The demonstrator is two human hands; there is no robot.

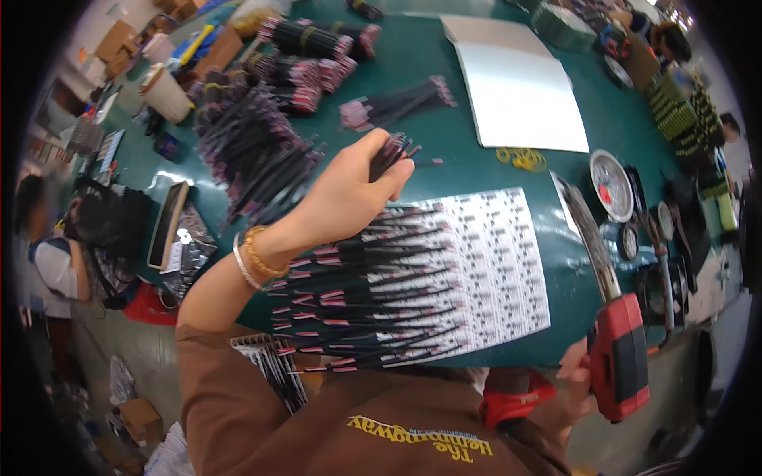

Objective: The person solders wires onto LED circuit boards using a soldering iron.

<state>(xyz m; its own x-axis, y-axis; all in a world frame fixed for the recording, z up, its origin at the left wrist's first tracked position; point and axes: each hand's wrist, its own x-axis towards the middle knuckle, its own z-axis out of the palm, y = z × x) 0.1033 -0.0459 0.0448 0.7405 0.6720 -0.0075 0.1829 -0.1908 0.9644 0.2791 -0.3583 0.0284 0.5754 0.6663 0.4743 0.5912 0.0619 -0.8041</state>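
My left hand (349, 186) is closed round a small bunch of thin black cables (390, 155) with pinkish wire ends, above the far-left corner of a printed white sheet (500, 262). Rows of similar black cables (413, 297) lie side by side across the sheet, their red and white wire ends past its left edge. At the lower right, my right hand (575, 373) grips a red and black heat gun (619, 349). Its metal nozzle (607, 279) points away from me; most of the handle is hidden by the hand and the gun body.
A loose heap of black cables (258, 151) lies to the left, with banded bundles (305, 40) behind it. A smaller bunch (401, 103) and a white board (520, 87) lie farther back. Yellow bands (521, 159) and a round metal dish (609, 186) are on the right.
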